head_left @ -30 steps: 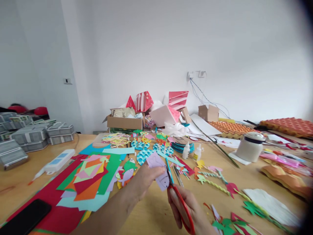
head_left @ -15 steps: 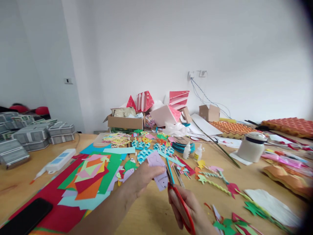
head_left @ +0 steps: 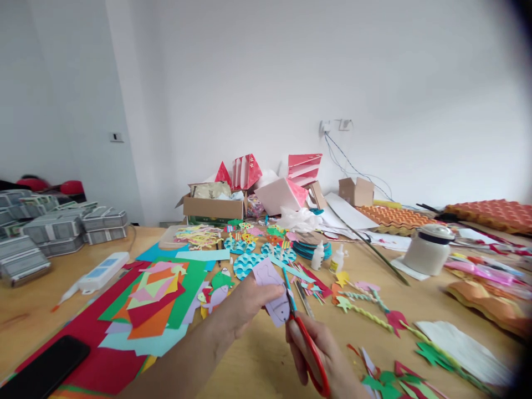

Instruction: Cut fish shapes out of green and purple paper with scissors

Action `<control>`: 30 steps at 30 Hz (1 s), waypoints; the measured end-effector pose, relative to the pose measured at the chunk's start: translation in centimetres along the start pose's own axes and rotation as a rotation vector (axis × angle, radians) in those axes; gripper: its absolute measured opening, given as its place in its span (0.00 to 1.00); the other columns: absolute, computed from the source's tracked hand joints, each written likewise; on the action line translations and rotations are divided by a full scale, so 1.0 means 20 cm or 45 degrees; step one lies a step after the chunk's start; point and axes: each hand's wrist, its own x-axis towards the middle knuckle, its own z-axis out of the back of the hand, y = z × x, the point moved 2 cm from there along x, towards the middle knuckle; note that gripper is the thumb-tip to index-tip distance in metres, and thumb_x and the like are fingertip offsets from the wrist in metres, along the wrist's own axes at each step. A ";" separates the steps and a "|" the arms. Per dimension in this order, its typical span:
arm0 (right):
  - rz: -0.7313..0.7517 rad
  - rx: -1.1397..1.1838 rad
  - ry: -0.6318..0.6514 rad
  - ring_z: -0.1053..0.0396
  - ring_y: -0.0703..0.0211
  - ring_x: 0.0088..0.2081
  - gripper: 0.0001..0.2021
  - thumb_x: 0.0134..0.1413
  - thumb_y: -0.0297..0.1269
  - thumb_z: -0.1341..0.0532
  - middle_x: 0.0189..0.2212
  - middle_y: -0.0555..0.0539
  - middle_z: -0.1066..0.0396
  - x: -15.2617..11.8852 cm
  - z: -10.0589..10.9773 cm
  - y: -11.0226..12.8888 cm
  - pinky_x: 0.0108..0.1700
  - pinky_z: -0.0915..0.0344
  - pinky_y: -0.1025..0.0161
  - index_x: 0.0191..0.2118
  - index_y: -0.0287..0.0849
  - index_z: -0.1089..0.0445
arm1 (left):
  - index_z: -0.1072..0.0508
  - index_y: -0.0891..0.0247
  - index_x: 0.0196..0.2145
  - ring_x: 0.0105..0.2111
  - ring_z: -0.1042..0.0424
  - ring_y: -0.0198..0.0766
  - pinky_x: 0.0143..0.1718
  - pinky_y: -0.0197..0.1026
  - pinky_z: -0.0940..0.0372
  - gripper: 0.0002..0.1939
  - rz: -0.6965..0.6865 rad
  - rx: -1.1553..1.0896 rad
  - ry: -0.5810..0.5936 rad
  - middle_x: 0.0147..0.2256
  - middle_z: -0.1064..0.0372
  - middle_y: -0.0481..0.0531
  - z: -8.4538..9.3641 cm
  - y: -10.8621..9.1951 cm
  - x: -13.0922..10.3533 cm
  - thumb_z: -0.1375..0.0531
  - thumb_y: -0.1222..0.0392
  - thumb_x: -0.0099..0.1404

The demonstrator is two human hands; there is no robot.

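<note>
My left hand (head_left: 254,299) pinches a purple piece of paper (head_left: 266,272) with a fish drawn on it in dark lines; the thumb lies across the drawing. The fish's eye and head face the lower end of the paper. In my right hand (head_left: 310,341) is a pair of scissors (head_left: 312,352) with red handles, its blades pointing up and away along the paper's right edge. Whether the blades touch the paper at this instant is hard to make out. Left of the paper lie cut-out paper fish (head_left: 218,296) in purple, green and red.
Coloured paper sheets (head_left: 183,302) and a black phone (head_left: 50,363) lie at left. Two glue bottles (head_left: 318,256), a lidded white mug (head_left: 428,252) and twisted paper strands (head_left: 369,317) are to the right. Paper scraps (head_left: 388,382) lie front right; a cardboard box (head_left: 214,209) stands behind.
My left hand and the purple paper have shifted slightly to the right, towards the scissors. The right hand stays in nearly the same place, still on the scissors.
</note>
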 end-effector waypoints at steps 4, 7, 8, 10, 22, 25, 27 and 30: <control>-0.033 0.000 -0.030 0.49 0.69 0.12 0.26 0.44 0.64 0.53 0.10 0.59 0.49 0.00 0.00 0.02 0.14 0.46 0.72 0.21 0.43 0.43 | 0.31 0.65 0.26 0.28 0.36 0.35 0.32 0.38 0.43 0.07 0.000 0.015 0.010 0.25 0.33 0.47 0.00 0.00 0.00 0.40 0.61 0.47; -0.015 0.014 -0.032 0.48 0.68 0.12 0.25 0.46 0.62 0.53 0.10 0.58 0.49 -0.01 -0.01 0.03 0.14 0.45 0.72 0.20 0.44 0.45 | 0.31 0.65 0.25 0.27 0.36 0.34 0.32 0.38 0.43 0.06 -0.011 0.038 0.001 0.24 0.33 0.47 0.00 0.00 0.00 0.40 0.61 0.48; -0.008 0.021 -0.036 0.48 0.68 0.13 0.24 0.46 0.62 0.52 0.10 0.58 0.49 -0.01 -0.01 0.03 0.14 0.46 0.72 0.20 0.44 0.45 | 0.31 0.65 0.25 0.27 0.36 0.35 0.32 0.38 0.42 0.06 -0.012 0.039 0.001 0.24 0.33 0.47 0.00 0.00 -0.01 0.40 0.60 0.48; -0.011 0.031 -0.051 0.49 0.69 0.12 0.23 0.47 0.60 0.52 0.10 0.59 0.49 -0.01 -0.01 0.02 0.13 0.47 0.73 0.20 0.44 0.45 | 0.31 0.65 0.25 0.27 0.36 0.35 0.32 0.38 0.42 0.06 -0.011 0.036 0.011 0.24 0.33 0.48 -0.01 0.00 -0.01 0.40 0.60 0.48; -0.034 0.166 -0.015 0.49 0.69 0.11 0.24 0.47 0.61 0.51 0.09 0.59 0.48 0.01 0.00 0.01 0.14 0.49 0.71 0.19 0.43 0.43 | 0.30 0.64 0.27 0.28 0.35 0.36 0.32 0.37 0.41 0.08 -0.073 0.157 0.045 0.25 0.32 0.47 0.05 -0.01 0.03 0.39 0.59 0.47; 0.086 0.223 -0.070 0.47 0.68 0.13 0.22 0.48 0.58 0.49 0.10 0.57 0.46 0.01 0.04 0.02 0.16 0.49 0.70 0.20 0.43 0.43 | 0.30 0.64 0.26 0.27 0.36 0.34 0.31 0.36 0.41 0.07 -0.100 0.326 0.050 0.25 0.33 0.45 0.07 -0.01 0.04 0.39 0.60 0.47; 0.163 0.253 -0.168 0.44 0.67 0.16 0.18 0.47 0.53 0.43 0.14 0.56 0.41 0.02 0.07 0.02 0.19 0.48 0.70 0.25 0.42 0.41 | 0.31 0.64 0.26 0.25 0.37 0.33 0.29 0.34 0.42 0.06 -0.091 0.484 0.118 0.23 0.35 0.44 0.05 -0.01 0.04 0.40 0.60 0.48; 0.225 0.348 -0.291 0.41 0.67 0.23 0.16 0.41 0.45 0.36 0.26 0.53 0.35 0.04 0.12 0.02 0.24 0.44 0.69 0.33 0.42 0.39 | 0.33 0.63 0.23 0.22 0.41 0.31 0.22 0.32 0.47 0.05 -0.051 0.843 0.252 0.20 0.40 0.43 0.02 -0.01 0.03 0.43 0.59 0.50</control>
